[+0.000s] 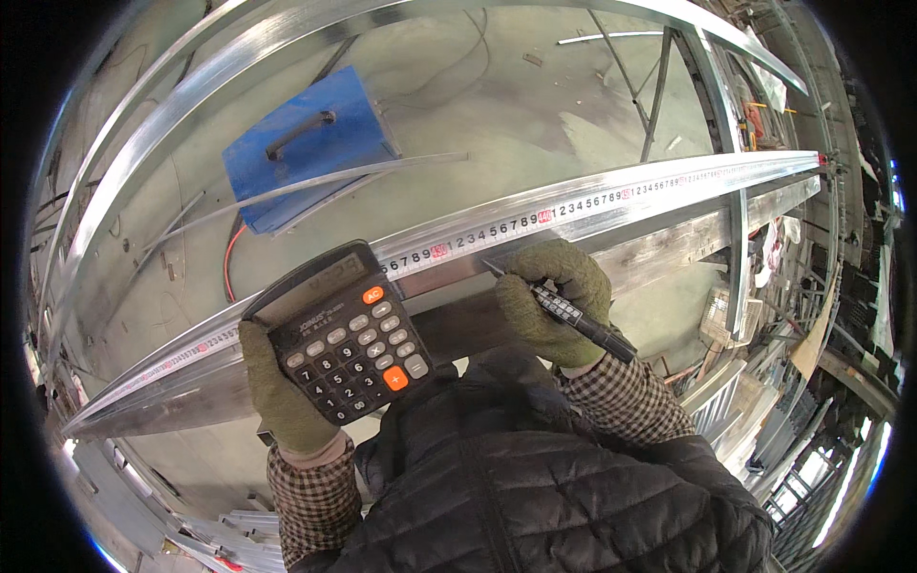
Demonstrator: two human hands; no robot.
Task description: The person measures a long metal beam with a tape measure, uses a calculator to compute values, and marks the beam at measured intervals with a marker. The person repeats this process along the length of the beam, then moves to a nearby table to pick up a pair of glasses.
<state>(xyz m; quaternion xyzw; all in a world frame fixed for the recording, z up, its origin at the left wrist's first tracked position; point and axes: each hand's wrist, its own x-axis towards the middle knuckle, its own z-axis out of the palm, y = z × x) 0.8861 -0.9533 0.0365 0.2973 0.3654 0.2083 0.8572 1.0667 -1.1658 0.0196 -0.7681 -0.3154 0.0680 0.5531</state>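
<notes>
While your left hand [284,399] clasps a black calculator [338,336] by its edge, your right hand [575,274] pinches a marker [579,318]. Its tip points toward the measuring tape [497,232].

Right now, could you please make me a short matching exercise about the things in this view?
1. Black calculator with orange and grey keys
2. Slim black marker pen
3. Long white measuring tape
4. Blue box with a dark handle

A. Laid along a silvery metal bar
B. In the gloved left hand
C. Upper left, beyond the tape
D. In the gloved right hand

Pairs: 1-B, 2-D, 3-A, 4-C
</notes>
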